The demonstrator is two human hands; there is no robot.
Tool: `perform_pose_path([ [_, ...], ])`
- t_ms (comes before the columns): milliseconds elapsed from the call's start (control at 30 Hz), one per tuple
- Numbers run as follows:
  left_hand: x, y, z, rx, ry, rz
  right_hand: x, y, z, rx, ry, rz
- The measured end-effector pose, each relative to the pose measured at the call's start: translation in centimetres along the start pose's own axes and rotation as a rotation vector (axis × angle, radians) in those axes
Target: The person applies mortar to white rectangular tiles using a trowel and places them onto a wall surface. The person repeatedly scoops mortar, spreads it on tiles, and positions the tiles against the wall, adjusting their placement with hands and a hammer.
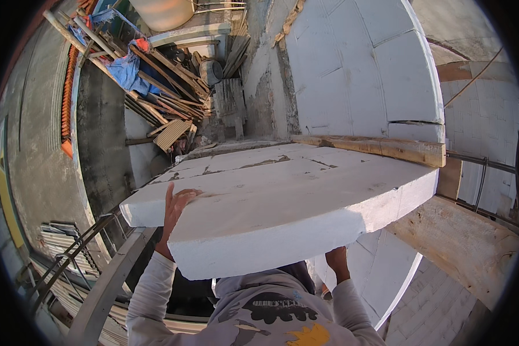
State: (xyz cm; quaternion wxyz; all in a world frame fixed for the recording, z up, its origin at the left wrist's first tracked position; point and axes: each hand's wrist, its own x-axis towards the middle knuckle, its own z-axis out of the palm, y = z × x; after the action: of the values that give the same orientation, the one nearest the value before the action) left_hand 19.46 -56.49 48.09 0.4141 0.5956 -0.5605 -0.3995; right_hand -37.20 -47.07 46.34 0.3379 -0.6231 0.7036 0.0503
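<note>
A long white building block (pixel 271 222) lies across the front, just before my chest. My left hand (pixel 177 209) grips its left end, thumb up and the other fingers bent over the top face. Below the front edge, toward the right, my right hand (pixel 337 260) reaches up against the block; its fingers are hidden there. Beyond my left hand, another white block (pixel 147 205) juts out to the left, with grey mortar smears on the pale surface (pixel 259 162) farther back.
A wooden plank (pixel 380 150) crosses behind the block, and a wide timber board (pixel 458 245) slopes down at right. Steel bars (pixel 483 184) stick out there. A white block wall (pixel 357 69) rises beyond. Scrap wood (pixel 170 86) and a blue tarp (pixel 127 72) are piled far left.
</note>
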Motion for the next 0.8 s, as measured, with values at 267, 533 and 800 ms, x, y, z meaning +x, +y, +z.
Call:
perform_pose_path([
  [267,0.4,0.6,-0.9,0.172,-0.023,0.121,0.2,-2.9,-1.3,0.019,0.029,-0.015],
  [533,0.7,3.2,-0.8,0.39,-0.017,0.196,0.0,-6.2,-1.9,0.224,0.011,0.205],
  [800,0.6,1.4,-0.7,0.521,-0.093,0.231,0.0,-5.0,-1.9,0.242,0.132,0.185],
])
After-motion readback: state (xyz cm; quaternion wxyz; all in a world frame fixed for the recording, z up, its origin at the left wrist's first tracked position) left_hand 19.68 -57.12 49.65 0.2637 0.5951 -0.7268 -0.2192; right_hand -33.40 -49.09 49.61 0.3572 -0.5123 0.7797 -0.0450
